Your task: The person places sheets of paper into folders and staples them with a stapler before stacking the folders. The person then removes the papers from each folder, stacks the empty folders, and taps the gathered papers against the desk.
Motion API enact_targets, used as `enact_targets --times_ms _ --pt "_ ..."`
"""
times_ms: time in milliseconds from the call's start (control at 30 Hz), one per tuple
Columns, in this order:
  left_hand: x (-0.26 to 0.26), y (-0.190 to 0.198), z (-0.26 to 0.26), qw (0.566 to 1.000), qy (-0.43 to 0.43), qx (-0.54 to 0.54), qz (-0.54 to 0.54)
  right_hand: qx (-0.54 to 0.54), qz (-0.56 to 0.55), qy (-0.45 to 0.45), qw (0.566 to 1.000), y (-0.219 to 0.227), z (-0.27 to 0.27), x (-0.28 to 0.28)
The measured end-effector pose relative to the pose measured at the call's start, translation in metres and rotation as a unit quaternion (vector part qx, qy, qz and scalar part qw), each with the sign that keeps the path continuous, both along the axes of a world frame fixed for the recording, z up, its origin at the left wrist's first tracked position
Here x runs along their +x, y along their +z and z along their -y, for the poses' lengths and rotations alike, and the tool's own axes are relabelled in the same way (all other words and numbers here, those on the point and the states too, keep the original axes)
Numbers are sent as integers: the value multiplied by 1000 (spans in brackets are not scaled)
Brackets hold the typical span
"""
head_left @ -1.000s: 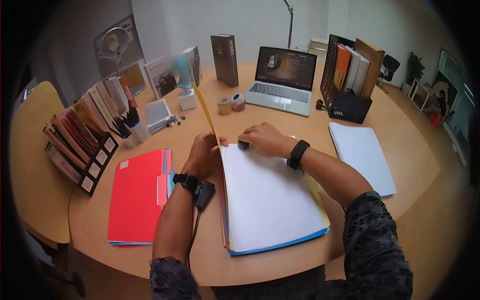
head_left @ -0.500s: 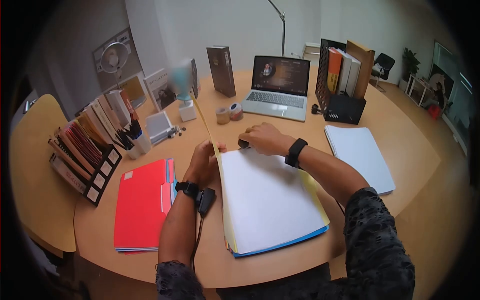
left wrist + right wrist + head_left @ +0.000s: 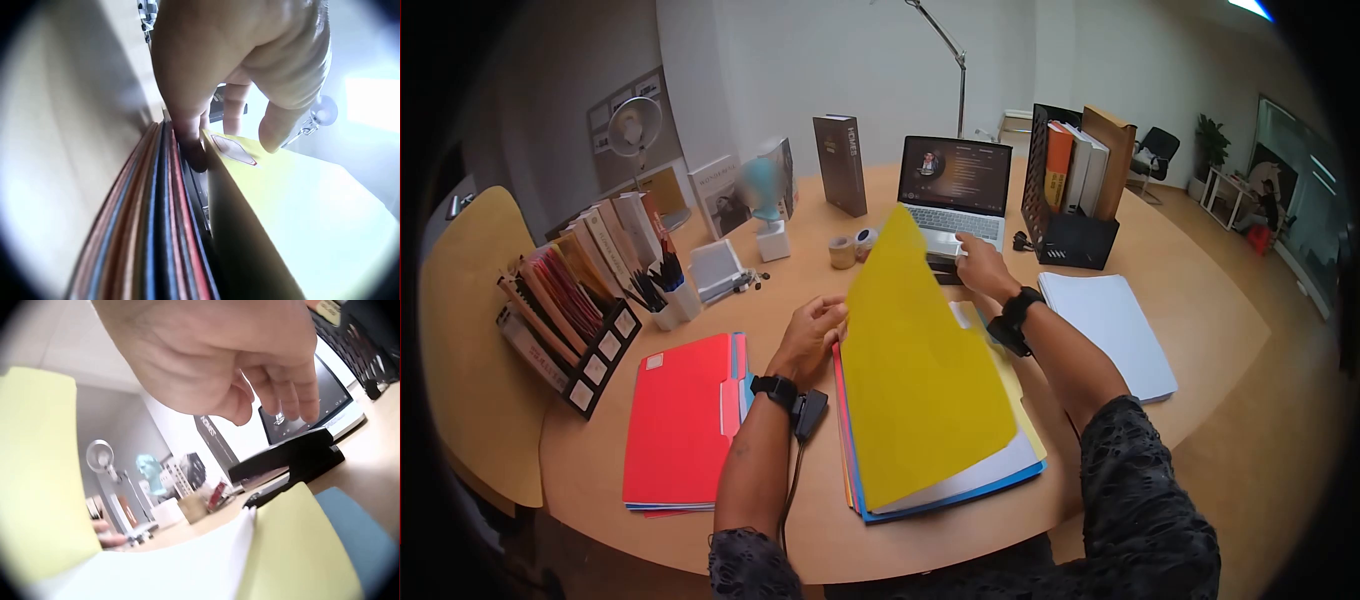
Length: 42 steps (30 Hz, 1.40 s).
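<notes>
Stapler (image 3: 282, 455) — one; left hand (image 3: 808, 337) pinching one yellow cover (image 3: 920, 370), right hand (image 3: 988, 272) released, nearby

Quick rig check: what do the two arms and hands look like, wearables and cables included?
Left hand and right hand: bare, no gloves. Black strap on each wrist, left one and right one. Left side also has a black box with a thin dark cable. Sleeves: dark, ragged texture, ending below the hands on the arms.

The yellow folder (image 3: 923, 370) is lying part-open, its cover slanting over white paper (image 3: 988, 474) — which is showing at five o'clock. The black stapler (image 3: 299, 461) is resting at twelve, gaping.
</notes>
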<state>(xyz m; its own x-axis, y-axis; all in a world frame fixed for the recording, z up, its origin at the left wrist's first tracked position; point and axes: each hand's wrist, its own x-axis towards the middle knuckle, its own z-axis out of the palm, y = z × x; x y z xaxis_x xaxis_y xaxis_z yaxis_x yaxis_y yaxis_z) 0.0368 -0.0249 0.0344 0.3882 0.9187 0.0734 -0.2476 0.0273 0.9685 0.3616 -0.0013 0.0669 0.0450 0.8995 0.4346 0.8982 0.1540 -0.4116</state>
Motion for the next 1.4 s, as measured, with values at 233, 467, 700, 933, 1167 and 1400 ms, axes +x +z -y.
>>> enact_targets --times_ms 233,467,700,933,1167,1400 --pt "0 -14 -13 1000 -3 26 -8 8 -298 70 952 -1 56 36" --pt "6 -4 -11 997 10 6 74 -173 -401 148 888 0 101 32" --pt "15 10 -1 998 15 8 53 -153 -359 191 901 16 129 8" --pt "13 45 63 997 -32 -45 -60 -85 -497 225 834 32 135 0" --pt "-88 73 89 991 119 -31 -47 -204 -528 228 792 40 139 6" --pt "-288 74 88 882 345 65 -315 -221 -511 242 795 36 134 13"
